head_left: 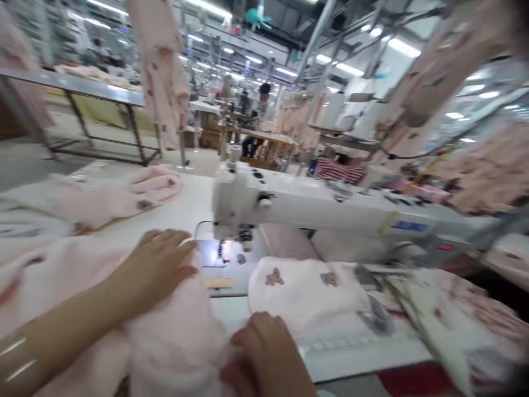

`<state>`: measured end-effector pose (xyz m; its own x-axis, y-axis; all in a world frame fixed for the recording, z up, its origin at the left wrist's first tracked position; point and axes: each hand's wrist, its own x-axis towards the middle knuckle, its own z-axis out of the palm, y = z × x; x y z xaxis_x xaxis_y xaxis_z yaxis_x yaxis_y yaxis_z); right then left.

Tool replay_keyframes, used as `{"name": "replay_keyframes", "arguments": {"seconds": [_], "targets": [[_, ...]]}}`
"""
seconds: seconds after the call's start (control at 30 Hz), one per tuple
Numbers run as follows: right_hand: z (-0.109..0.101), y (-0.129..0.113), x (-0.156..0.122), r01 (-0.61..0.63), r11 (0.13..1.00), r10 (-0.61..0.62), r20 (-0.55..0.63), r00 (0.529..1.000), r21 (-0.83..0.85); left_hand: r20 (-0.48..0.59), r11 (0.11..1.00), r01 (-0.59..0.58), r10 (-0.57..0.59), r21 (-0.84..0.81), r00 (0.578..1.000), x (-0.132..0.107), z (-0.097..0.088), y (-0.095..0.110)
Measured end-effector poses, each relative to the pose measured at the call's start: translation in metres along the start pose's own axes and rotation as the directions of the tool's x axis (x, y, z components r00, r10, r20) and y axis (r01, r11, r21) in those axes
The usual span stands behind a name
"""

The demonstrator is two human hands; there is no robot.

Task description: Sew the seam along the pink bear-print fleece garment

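My left hand [159, 264] lies flat with fingers stretched out on a pale pink garment [173, 336], just left of the needle area [244, 238] of a white sewing machine [314, 207]. Lower down, my right hand [264, 353] is closed on the near edge of the same pink garment. The picture is blurred by motion. To the right of the pink cloth, under the machine's arm, sits a folded white piece with small bear prints [303, 292].
More pink fabric [124, 198] is piled at the table's left. Printed pieces [446, 320] lie at the right. Pink garments [163, 71] hang overhead. A metal table [82, 88] stands behind, and other workers sit at stations in the distance [260, 110].
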<state>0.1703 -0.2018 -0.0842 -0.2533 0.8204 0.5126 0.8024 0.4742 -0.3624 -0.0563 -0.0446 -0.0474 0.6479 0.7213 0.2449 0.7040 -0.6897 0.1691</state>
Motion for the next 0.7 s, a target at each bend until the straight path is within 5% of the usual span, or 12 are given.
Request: {"name": "replay_keyframes", "arguments": {"seconds": [0.1,0.17,0.27,0.4,0.53,0.63,0.7], "targets": [[-0.012,0.004,0.004,0.070,0.997,-0.063,0.152,0.986,-0.042,0.158,0.986,-0.062,0.086,-0.152,0.984,0.022,-0.011,-0.006],[-0.015,0.006,0.010,0.184,0.951,-0.150,0.151,0.977,-0.247,0.196,0.965,-0.062,0.114,-0.255,0.974,0.023,-0.012,-0.010],[-0.016,0.005,0.016,0.262,0.894,-0.222,0.148,0.964,-0.363,0.207,0.917,0.076,0.008,-0.392,0.978,0.016,-0.022,-0.008],[-0.012,0.002,0.011,0.204,0.940,-0.152,0.198,0.968,-0.273,0.280,0.723,0.276,-0.119,-0.633,0.953,0.008,-0.058,-0.002],[-0.014,0.006,0.007,-0.002,0.984,0.046,0.242,0.969,-0.179,0.254,0.574,0.179,0.053,-0.799,0.966,-0.012,-0.087,-0.003],[-0.024,0.013,0.010,0.125,0.953,-0.082,0.162,0.983,-0.275,0.164,0.513,0.200,-0.116,-0.835,0.980,-0.033,-0.092,-0.001],[-0.032,0.016,0.011,0.267,0.907,-0.233,0.140,0.962,-0.326,0.121,0.418,0.258,-0.326,-0.871,0.938,-0.045,-0.090,0.003]]}}
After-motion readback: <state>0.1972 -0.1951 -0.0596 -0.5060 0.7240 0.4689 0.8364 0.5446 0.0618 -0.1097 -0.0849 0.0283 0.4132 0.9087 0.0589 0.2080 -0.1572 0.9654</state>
